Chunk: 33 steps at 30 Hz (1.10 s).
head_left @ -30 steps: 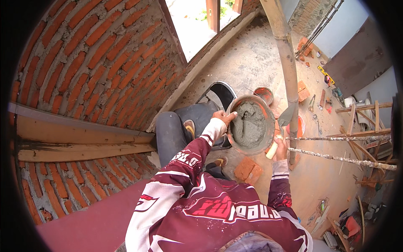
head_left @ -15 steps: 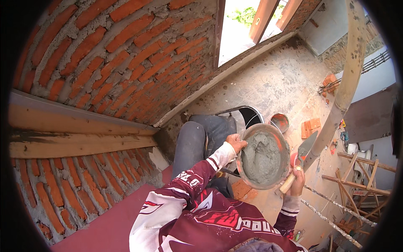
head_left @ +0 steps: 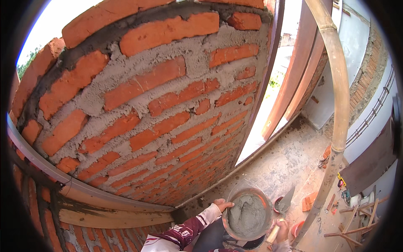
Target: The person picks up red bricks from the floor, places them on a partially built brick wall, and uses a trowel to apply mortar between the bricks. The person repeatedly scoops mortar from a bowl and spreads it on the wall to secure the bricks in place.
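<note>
A round bowl (head_left: 269,214) of wet grey mortar (head_left: 247,213) is held low in front of me. My left hand (head_left: 223,205) is closed on its left rim, thumb over the edge. On the bowl's right side my right hand (head_left: 282,230) is closed round a trowel, its wooden handle (head_left: 273,234) pointing down and its pointed grey blade (head_left: 287,199) pointing away from me. Whether the right hand also touches the bowl I cannot tell. A brick wall (head_left: 142,86) with grey mortar joints rises ahead and to the left, darker mortar under its top bricks.
A bamboo pole (head_left: 338,88) stands upright on the right. Beyond the bowl sit a small container (head_left: 277,205) and stacked bricks (head_left: 310,200); an orange-red container (head_left: 297,229) is nearer. Wooden framing (head_left: 357,218) lies far right. A wooden board (head_left: 113,218) runs along the lower left wall.
My view has tilted up towards the wall, so its top bricks now show and the bowl sits lower in the picture. Both hands keep their holds on the bowl and trowel.
</note>
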Available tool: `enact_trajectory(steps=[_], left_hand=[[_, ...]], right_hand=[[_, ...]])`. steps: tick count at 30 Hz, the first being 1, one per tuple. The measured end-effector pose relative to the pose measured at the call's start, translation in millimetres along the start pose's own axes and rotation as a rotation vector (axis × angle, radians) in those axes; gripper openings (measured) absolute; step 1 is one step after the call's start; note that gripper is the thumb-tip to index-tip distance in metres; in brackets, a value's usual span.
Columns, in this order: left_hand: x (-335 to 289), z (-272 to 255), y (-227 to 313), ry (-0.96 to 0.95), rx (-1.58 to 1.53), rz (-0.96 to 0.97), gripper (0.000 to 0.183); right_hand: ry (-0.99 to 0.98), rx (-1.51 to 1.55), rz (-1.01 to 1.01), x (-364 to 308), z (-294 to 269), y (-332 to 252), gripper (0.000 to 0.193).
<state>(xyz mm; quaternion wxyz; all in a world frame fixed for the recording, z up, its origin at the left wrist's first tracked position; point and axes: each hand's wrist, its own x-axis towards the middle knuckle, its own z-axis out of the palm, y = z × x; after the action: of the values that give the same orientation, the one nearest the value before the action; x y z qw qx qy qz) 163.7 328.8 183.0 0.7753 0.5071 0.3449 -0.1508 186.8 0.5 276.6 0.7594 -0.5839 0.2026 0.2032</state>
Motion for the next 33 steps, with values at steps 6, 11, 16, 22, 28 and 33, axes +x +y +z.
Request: enact_trajectory(steps=[6, 11, 16, 22, 28, 33], left_hand=[[-88.0, -20.7, 46.7, 0.351, 0.131, 0.255, 0.016], [-147.0, -19.0, 72.4, 0.684, 0.191, 0.613, 0.043], [-181.2, -22.5, 107.3, 0.671, -0.069, 0.694, 0.043], [-227.9, -3.8, 141.2, 0.905, -0.387, 0.533, 0.017], [-257.3, 26.9, 157.6, 1.015, -0.580, 0.834, 0.040], [-269.5, 28.6, 147.8, 1.207, -0.636, 0.742, 0.049]], right_hand=[[-0.161, -0.081, -0.009, 23.0, 73.5, -62.4, 0.017], [-0.236, -0.157, 0.041, 24.0, 133.0, -98.4, 0.017], [-0.415, -0.141, 0.221, 23.3, 190.2, -134.8, 0.021], [-0.550, -0.401, 0.226, 48.3, 245.1, -153.4, 0.016], [-1.112, -1.369, -0.598, 83.0, 283.8, -178.7, 0.033], [-1.518, -1.521, -0.959, 51.0, 335.8, -225.8, 0.031]])
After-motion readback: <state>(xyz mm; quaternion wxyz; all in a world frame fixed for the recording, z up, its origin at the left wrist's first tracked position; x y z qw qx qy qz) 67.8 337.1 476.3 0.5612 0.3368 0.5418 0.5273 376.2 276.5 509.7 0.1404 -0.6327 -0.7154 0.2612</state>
